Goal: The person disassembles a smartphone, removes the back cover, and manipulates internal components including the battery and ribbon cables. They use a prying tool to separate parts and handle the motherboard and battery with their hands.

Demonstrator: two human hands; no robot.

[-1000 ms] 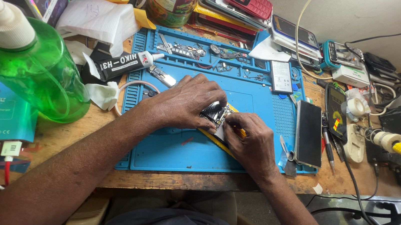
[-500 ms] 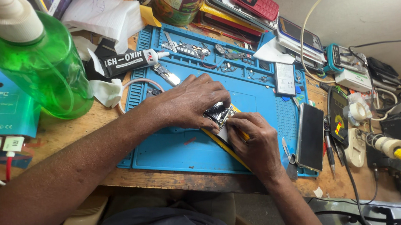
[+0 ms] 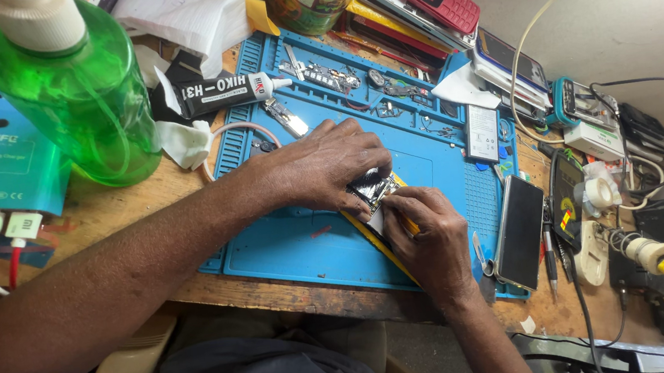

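Looking down from your head camera, you had both hands meeting over a small circuit board [image 3: 374,190] near the middle of the blue work mat [image 3: 290,254]. Your left hand [image 3: 321,167] lay flat on top, its fingertips pressing the board down. Your right hand [image 3: 429,234] was curled narrow around a thin yellow tool [image 3: 410,223], its tip touching the board. Beside the mat's right edge lay a dark phone [image 3: 518,232]. A green bottle [image 3: 76,95] stood well apart at the left, and a black glue tube [image 3: 217,95] rested near the mat's top edge.
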